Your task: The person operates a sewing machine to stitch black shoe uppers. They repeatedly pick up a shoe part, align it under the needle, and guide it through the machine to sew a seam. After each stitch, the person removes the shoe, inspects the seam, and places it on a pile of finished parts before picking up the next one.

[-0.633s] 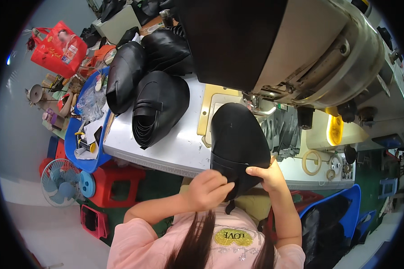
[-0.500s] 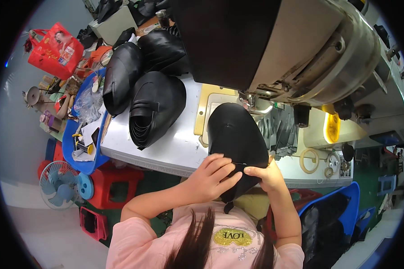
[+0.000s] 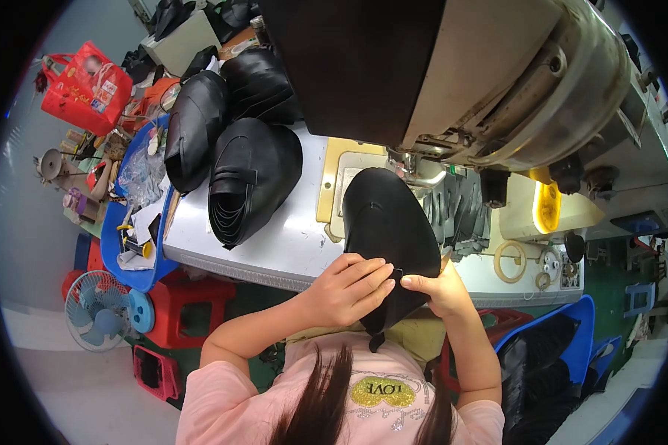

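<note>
A black leather shoe upper is held up in front of me at the table's front edge, its rounded end pointing toward the sewing machine. My left hand is closed on its left side, fingertips pressed at a small slit or strap in its middle. My right hand grips the right edge, thumb on top close to the left fingertips. Beside the right index finger a small brownish, pointed thing shows; I cannot make out what it is. The fingers beneath the leather are hidden.
Stacks of nested black uppers lie on the white table at left. Blue bins stand at both sides, the right one holding black pieces. Grey-black strips lie right of the machine. A red stool and a fan stand lower left.
My left fingertips have slid slightly right, closer to my right thumb, covering more of the slit. The upper stays in nearly the same place, and the view has shifted a little.
</note>
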Tool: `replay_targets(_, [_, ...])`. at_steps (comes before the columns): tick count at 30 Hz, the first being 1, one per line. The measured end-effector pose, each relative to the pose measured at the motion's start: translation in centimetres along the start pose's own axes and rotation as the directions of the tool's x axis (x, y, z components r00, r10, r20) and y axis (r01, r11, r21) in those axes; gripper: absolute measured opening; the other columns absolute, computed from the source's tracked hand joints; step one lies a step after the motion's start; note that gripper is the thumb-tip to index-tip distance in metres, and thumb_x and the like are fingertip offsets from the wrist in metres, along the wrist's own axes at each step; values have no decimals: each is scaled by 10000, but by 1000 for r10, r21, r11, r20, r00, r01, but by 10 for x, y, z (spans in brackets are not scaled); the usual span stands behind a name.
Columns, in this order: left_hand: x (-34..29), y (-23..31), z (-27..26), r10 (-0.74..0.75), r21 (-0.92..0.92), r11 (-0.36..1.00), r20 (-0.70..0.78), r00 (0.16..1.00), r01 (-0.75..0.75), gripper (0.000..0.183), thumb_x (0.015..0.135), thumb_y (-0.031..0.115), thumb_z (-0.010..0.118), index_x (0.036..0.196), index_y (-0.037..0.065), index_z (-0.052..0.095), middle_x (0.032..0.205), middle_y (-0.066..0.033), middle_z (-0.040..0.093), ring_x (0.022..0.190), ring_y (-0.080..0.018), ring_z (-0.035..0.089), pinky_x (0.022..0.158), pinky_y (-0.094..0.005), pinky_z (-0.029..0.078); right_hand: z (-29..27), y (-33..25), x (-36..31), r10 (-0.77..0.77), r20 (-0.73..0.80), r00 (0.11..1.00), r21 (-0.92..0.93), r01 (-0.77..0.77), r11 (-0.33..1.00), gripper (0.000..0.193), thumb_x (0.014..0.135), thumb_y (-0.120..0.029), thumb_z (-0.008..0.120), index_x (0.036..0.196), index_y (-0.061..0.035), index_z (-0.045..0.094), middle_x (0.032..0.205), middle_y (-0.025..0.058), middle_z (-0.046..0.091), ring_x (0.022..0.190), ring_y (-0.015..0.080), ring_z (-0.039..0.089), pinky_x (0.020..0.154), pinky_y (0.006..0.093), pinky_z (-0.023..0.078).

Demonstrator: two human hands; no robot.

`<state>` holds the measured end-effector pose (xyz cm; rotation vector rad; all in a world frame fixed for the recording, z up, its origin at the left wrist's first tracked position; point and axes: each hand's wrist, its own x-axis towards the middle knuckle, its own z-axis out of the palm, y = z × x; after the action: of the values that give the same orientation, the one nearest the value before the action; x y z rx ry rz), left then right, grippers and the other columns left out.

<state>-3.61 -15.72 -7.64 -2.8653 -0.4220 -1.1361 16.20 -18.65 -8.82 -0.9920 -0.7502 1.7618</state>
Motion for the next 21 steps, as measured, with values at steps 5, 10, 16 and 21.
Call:
replay_targets(5, [-1,0,0,-24,-14,1000,8,1000,24,231,654,67,567,872,1,607,981,-140,567,885,-243,558,680,-327,445,0,1,1,8,0,1000,15,-8,1000,478,625,28,694,1064,2,508,955,62,580,852,141,554,762,280,455])
replay_targets(10, [-1,1,0,-32,-3,999,11,999,32,239,644,68,580,872,5,609,979,-135,569,875,-238,559,671,-320,446,6,0,0,-9,-32,999,-6,9,1000,467,627,43,680,1060,4,509,952,66,582,851,142,555,764,284,455])
replay_targets(16, [-10,-9,-3,-295,-326,911,-89,951,252,330,651,46,599,978,9,575,1034,-141,543,952,-268,519,814,-400,399,15,-2,-1,-108,-28,994,24,109,994,448,621,14,684,1037,23,517,958,80,581,836,147,566,769,278,462])
replay_targets(21, [-48,-36,5,-769,-841,-444,535,350,309,463,727,106,646,1142,7,468,1051,-83,552,940,-182,538,837,-328,411,8,-9,-3,-75,24,997,103,72,992,552,569,16,670,1088,27,482,992,114,572,874,198,575,768,312,476])
